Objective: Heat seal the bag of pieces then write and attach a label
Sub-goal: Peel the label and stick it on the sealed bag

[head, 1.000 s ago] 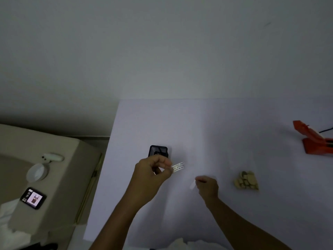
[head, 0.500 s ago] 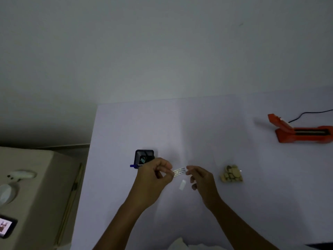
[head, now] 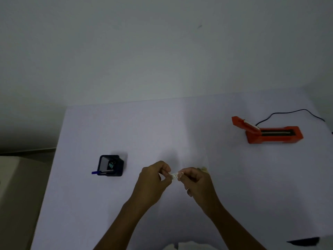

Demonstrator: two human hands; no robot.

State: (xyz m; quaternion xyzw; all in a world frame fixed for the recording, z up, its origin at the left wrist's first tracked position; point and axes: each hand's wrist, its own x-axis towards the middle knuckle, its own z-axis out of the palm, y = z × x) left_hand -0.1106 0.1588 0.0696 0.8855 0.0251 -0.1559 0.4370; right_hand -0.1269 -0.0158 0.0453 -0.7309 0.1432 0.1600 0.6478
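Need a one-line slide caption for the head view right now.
Both hands, left and right, pinch a small written label above the table; orange heat sealer open.

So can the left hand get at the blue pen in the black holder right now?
Probably not yet: the path to the blue pen looks clear, but the left hand and right hand are both pinching the label.

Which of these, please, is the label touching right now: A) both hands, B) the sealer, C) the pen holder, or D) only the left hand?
A: the label is pinched at one end by the left hand and at the other by the right hand, above the table, far from the sealer and the pen holder.
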